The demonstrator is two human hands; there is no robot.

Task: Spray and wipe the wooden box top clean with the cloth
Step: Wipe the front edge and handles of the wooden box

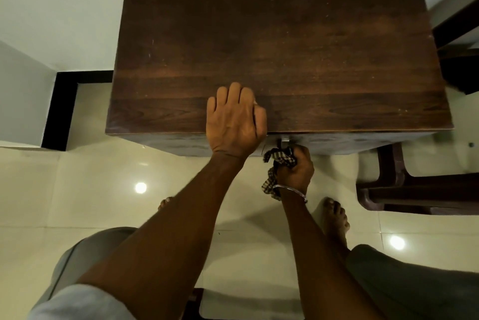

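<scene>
The dark wooden box top [298,55] fills the upper middle of the view, with pale dusty marks along its far edge. My left hand [236,117] rests palm-down on the top at its front edge, holding nothing that I can see. My right hand [294,168] is lower, in front of the box's front face, and grips a bunched brown-and-white checked cloth [281,157]. The cloth's tail hangs past my wrist. It sits just below a small metal latch [283,141] on the box front. No spray bottle is in view.
The box stands against a pale wall on a glossy tiled floor [103,190]. A dark wooden chair or stool frame [414,190] stands at the right, close to the box corner. A black skirting strip [62,112] runs at the left. My bare feet are below.
</scene>
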